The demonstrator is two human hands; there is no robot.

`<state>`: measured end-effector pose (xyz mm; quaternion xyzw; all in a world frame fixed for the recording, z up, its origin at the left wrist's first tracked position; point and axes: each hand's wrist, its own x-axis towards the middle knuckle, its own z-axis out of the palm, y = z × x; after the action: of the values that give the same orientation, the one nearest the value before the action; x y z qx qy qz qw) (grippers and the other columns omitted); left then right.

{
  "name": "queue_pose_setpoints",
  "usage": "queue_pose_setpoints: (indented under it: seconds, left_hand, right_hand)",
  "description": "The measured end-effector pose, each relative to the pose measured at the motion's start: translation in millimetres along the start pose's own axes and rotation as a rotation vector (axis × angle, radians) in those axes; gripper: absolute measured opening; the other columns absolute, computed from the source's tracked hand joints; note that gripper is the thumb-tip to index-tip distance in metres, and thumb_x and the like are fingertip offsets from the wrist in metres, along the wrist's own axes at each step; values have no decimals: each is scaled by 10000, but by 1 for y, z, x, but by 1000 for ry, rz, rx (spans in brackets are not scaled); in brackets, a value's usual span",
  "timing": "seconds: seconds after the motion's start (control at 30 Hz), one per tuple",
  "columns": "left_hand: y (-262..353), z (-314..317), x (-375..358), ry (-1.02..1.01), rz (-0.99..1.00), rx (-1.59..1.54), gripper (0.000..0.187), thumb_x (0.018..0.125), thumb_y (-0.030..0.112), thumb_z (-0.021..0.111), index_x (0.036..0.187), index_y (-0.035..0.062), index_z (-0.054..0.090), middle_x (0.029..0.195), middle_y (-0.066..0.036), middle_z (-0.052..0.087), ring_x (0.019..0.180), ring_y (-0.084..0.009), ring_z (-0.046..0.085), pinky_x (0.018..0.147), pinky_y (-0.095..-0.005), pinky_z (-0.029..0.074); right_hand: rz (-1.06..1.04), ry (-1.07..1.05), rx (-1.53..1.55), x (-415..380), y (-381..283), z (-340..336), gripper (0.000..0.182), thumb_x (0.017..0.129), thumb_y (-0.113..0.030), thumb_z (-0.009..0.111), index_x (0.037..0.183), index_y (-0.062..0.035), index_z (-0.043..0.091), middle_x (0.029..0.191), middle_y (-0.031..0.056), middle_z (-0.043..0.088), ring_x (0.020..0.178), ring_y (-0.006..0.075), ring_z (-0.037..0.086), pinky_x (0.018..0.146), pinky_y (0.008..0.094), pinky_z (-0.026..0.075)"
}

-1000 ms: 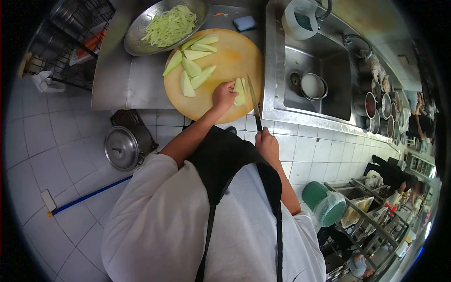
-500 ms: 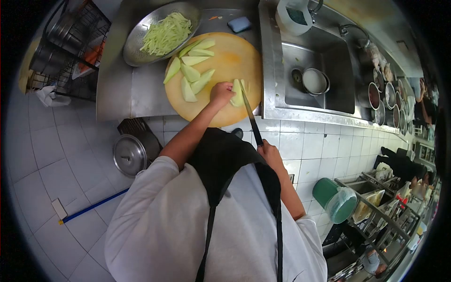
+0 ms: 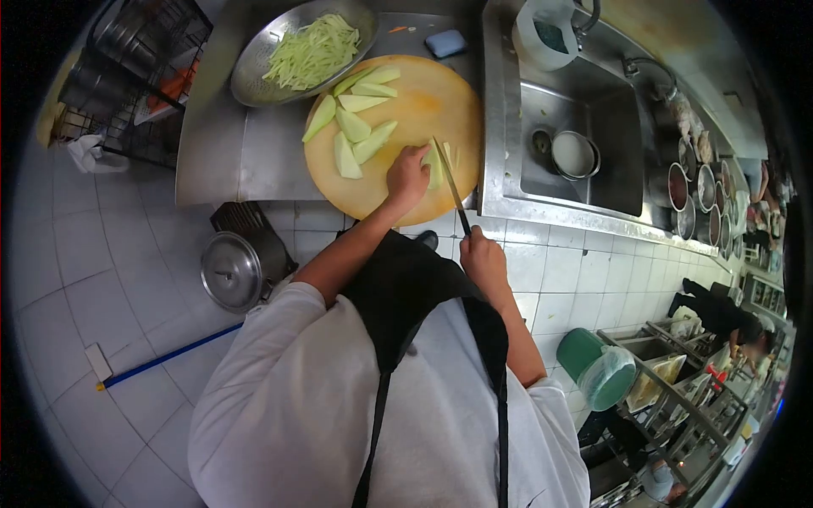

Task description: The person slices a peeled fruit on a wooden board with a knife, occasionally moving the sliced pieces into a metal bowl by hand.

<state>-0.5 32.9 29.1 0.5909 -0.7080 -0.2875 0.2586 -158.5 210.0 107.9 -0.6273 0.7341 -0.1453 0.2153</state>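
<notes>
My left hand is closed on a pale green vegetable piece near the right side of the round cutting board. In my right hand is the handle of a long knife, its blade lying along the right side of that piece. Thin cut strips lie just right of the blade. Several larger wedges rest on the board's left part. Behind them, a perforated metal bowl holds a heap of shredded green strips.
A blue sponge lies behind the board. To the right is a metal sink with a small pot inside. A lidded pot stands on the floor at left. Another person is far right.
The whole view has shifted slightly. The knife blade is now steeper across the piece, and my right hand has moved a little forward with it.
</notes>
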Motion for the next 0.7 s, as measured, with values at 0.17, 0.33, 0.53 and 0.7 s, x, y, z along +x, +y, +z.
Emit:
queue_pose_setpoints:
  seconds: [0.17, 0.33, 0.53, 0.7]
  left_hand:
    - [-1, -2, -1, 6, 78, -7, 445, 839, 73, 696, 1282, 110, 674, 1138, -122, 638, 1050, -326, 646, 860, -428, 531]
    - [4, -11, 3, -71, 89, 54, 421, 855, 84, 677, 1275, 116, 685, 1169, -113, 632, 1066, -326, 643, 871, -440, 530]
    - [-4, -9, 7, -111, 96, 81, 431, 848, 79, 686, 1275, 134, 690, 1175, -91, 633, 1046, -304, 652, 861, -427, 533]
    - [-7, -2, 7, -48, 87, -25, 401, 832, 70, 706, 1229, 121, 710, 1132, -76, 666, 948, -281, 671, 831, -401, 540]
  right_hand:
    - [24, -52, -54, 3, -4, -1, 169, 920, -163, 587, 906, 5, 571, 692, 264, 665, 631, 450, 673, 590, 552, 542]
    - [62, -120, -95, 10, -7, 1, 189, 918, -164, 582, 907, 25, 569, 710, 273, 676, 659, 456, 686, 606, 550, 555]
    - [120, -144, -130, 44, 6, 48, 217, 937, -176, 550, 912, 38, 572, 776, 307, 683, 732, 465, 698, 666, 558, 562]
    - [49, -126, -25, 45, 12, 26, 235, 953, -183, 526, 953, 47, 572, 748, 308, 668, 717, 478, 682, 680, 576, 552]
